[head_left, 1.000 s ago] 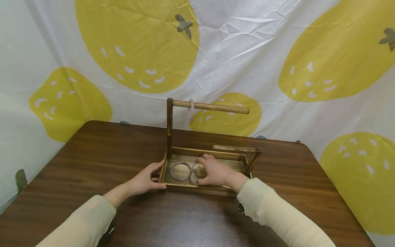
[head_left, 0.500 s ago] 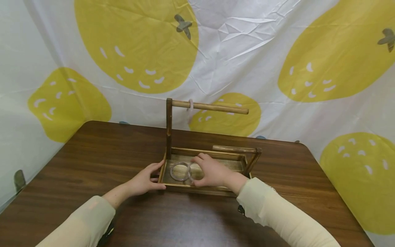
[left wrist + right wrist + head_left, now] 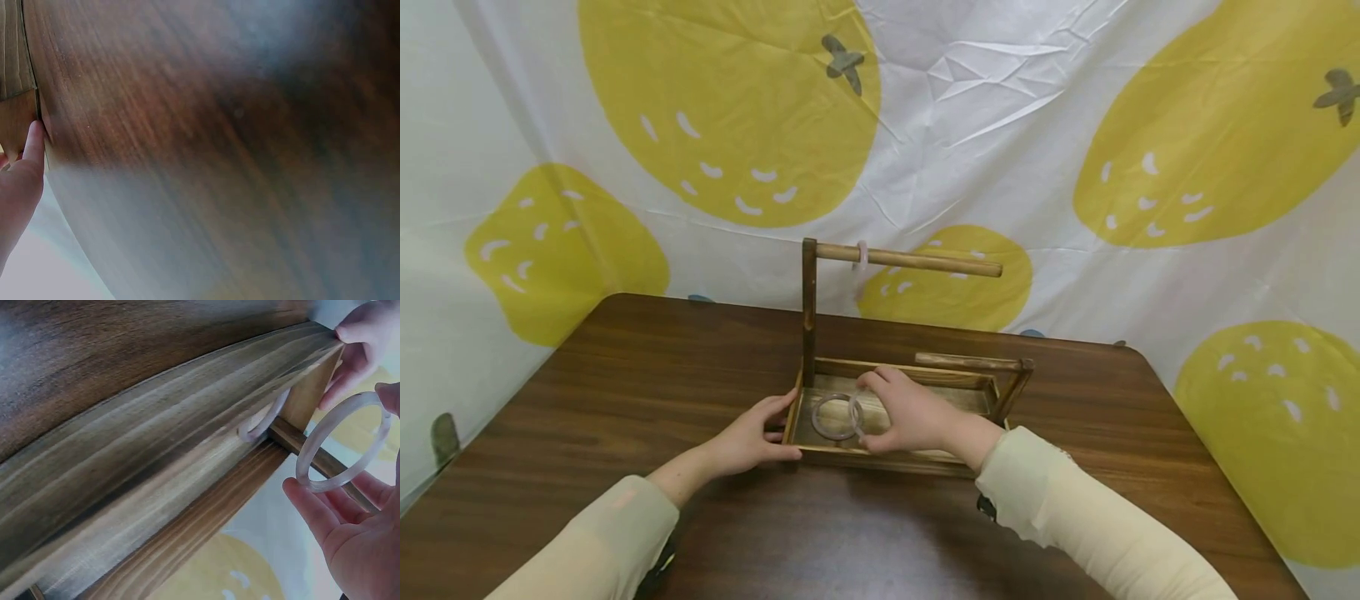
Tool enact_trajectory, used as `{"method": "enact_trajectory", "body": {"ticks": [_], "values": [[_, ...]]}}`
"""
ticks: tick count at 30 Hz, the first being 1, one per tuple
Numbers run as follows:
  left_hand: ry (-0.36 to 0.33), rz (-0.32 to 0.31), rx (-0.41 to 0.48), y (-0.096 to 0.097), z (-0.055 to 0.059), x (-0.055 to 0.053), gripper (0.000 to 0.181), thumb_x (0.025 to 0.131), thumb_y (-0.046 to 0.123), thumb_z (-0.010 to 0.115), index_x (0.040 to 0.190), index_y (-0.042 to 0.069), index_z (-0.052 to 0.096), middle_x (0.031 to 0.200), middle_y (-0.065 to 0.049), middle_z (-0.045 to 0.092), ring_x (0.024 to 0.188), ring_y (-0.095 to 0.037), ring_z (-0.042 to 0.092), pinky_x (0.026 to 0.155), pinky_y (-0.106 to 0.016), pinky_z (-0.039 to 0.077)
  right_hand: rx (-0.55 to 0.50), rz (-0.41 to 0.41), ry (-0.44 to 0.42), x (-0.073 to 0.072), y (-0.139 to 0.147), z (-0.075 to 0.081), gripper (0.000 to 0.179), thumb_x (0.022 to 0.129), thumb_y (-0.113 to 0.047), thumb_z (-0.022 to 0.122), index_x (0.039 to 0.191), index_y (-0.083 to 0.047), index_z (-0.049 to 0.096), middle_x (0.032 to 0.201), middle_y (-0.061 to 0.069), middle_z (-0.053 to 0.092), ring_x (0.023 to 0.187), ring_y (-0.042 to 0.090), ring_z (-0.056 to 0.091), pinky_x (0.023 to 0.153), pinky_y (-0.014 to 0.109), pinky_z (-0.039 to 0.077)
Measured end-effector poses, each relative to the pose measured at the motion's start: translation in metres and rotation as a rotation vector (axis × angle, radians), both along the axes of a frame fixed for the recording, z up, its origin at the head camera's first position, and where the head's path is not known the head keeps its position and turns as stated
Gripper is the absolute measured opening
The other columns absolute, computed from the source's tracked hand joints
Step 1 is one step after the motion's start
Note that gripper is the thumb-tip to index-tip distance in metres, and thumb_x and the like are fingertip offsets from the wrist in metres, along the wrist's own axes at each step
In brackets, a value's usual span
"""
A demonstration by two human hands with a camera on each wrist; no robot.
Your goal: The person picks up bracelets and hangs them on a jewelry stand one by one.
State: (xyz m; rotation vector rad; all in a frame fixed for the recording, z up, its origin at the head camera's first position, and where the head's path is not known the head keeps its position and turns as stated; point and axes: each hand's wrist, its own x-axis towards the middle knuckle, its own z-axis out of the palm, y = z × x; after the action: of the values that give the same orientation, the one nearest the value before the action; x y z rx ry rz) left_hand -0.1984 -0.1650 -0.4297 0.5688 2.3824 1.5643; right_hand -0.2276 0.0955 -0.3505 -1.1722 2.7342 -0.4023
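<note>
In the head view my right hand [image 3: 913, 412] pinches a pale translucent bangle [image 3: 852, 411] between thumb and fingers, raised on edge inside the wooden tray [image 3: 887, 460] of a jewelry stand. A second bangle [image 3: 815, 423] lies flat at the tray's left end, partly overlapped by the held one. My left hand [image 3: 747, 435] grips the left end of the tray, thumb at the front corner. Seen from the right wrist, the held bangle [image 3: 304, 462] is clear of the tray, and the lying bangle [image 3: 265, 422] is partly hidden by the front wall.
Above the tray runs a high wooden bar [image 3: 925, 259] on a left post [image 3: 809, 312], with a pale bangle [image 3: 862, 255] hanging on it. A lower bar [image 3: 970, 362] stands at the right. The brown table [image 3: 700, 350] meets a lemon-print cloth [image 3: 1000, 150] behind.
My right hand has drawn slightly left with its bangle, which now stands more upright and overlaps the lying one. My left hand keeps its grip on the tray.
</note>
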Motion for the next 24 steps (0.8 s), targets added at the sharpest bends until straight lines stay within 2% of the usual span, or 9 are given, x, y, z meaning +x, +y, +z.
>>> {"method": "enact_trajectory", "body": {"ticks": [8,13,17,20,24], "values": [[-0.003,-0.005,-0.006,0.0,0.001,0.0,0.092,0.08,0.012,0.074,0.147,-0.007,0.013,0.141,-0.034,0.023,0.122,-0.048,0.042,0.096,-0.043,0.051,-0.057,0.024,-0.018,0.003,-0.002,0.008,0.065,0.078,-0.033,0.071,0.129,-0.005,0.044,0.121,0.012,0.047,0.106,0.026,0.053,0.088,0.038,0.052],[-0.009,-0.001,-0.006,0.0,0.001,0.0,0.092,0.08,0.011,0.074,0.147,-0.007,0.013,0.141,-0.034,0.023,0.122,-0.049,0.042,0.096,-0.043,0.051,-0.081,0.036,0.035,0.004,-0.003,0.013,0.064,0.076,-0.032,0.072,0.126,-0.003,0.045,0.115,0.009,0.047,0.1,0.02,0.053,0.087,0.034,0.052],[-0.015,0.001,0.001,0.001,0.001,0.0,0.092,0.079,0.01,0.074,0.146,-0.008,0.014,0.141,-0.035,0.022,0.123,-0.05,0.041,0.097,-0.043,0.051,-0.103,0.036,0.062,0.004,-0.003,0.017,0.063,0.074,-0.031,0.072,0.125,-0.003,0.045,0.115,0.009,0.048,0.088,0.014,0.051,0.078,0.029,0.052],[-0.017,0.0,0.006,0.0,0.001,0.0,0.092,0.079,0.01,0.074,0.146,-0.009,0.013,0.141,-0.035,0.021,0.123,-0.05,0.04,0.097,-0.043,0.05,-0.119,0.027,0.051,0.003,-0.002,0.021,0.063,0.076,-0.031,0.071,0.126,-0.004,0.044,0.116,0.009,0.047,0.078,0.012,0.047,0.068,0.024,0.048],[-0.018,0.001,0.01,0.001,0.001,0.0,0.092,0.079,0.009,0.075,0.146,-0.009,0.013,0.14,-0.035,0.021,0.123,-0.05,0.04,0.097,-0.043,0.051,-0.156,0.022,0.034,0.001,-0.001,0.026,0.062,0.078,-0.03,0.07,0.127,-0.005,0.042,0.114,0.008,0.045,0.079,0.013,0.046,0.067,0.022,0.045]]}}
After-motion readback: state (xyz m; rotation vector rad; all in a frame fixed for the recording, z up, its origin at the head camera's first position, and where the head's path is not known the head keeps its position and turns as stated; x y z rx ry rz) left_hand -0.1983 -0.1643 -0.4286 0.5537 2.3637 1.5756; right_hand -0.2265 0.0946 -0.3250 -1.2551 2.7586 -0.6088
